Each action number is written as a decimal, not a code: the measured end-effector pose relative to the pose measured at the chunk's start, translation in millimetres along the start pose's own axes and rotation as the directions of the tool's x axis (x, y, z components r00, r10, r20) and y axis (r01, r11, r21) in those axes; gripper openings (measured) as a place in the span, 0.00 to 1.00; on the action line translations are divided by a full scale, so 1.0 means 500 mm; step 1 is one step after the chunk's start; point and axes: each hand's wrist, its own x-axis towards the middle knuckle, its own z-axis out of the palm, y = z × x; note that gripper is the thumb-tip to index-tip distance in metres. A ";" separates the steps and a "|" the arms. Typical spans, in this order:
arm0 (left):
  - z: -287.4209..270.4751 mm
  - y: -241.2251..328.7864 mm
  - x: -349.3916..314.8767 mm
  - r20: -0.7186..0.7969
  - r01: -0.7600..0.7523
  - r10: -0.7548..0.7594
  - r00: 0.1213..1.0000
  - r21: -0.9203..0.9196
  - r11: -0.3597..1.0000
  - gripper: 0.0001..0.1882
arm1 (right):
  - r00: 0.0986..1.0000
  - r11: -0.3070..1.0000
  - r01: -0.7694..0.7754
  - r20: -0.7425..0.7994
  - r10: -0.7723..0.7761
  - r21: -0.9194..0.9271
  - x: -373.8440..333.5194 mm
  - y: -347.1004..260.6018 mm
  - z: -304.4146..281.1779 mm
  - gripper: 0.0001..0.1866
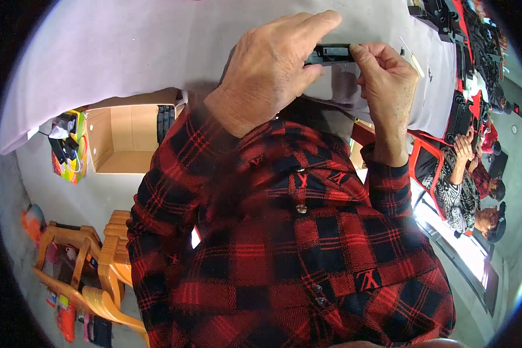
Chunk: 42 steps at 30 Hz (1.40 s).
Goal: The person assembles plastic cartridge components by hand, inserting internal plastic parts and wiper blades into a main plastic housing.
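A narrow black plastic part (335,53) with a recessed middle lies level between my two hands, just over the pale table cover. My left hand (275,64) is closed around its left end, with the thumb below and the fingers above; that end is hidden by the hand. At the other end, the thumb and bent fingers of my right hand (388,72) pinch the part. Just right of my right hand, a thin tool with a pale handle and a slim metal shaft (416,65) rests on the table cover.
Many black parts (461,110) line the red-edged table at right, where other people (464,185) sit. Left of me stands an open cardboard box (122,133) with black pieces inside, beside a colourful bag (69,148). Wooden chairs (107,261) stand lower left. The pale table cover (127,46) stretches leftward.
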 end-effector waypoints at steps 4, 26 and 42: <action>0.002 -0.005 -0.002 -0.002 -0.007 0.007 1.000 -0.022 1.000 0.29 | 0.999 1.000 0.030 -0.015 -0.030 -0.002 -0.001 0.006 0.002 0.10; -0.001 -0.002 -0.005 0.050 0.061 -0.060 0.997 -0.012 0.998 0.32 | 0.996 0.998 0.058 -0.073 -0.058 -0.007 -0.006 0.012 0.007 0.10; 0.009 -0.008 -0.013 0.140 -0.166 0.129 0.982 0.300 0.939 0.15 | 0.999 0.999 0.027 -0.047 -0.026 0.034 -0.008 0.010 0.003 0.10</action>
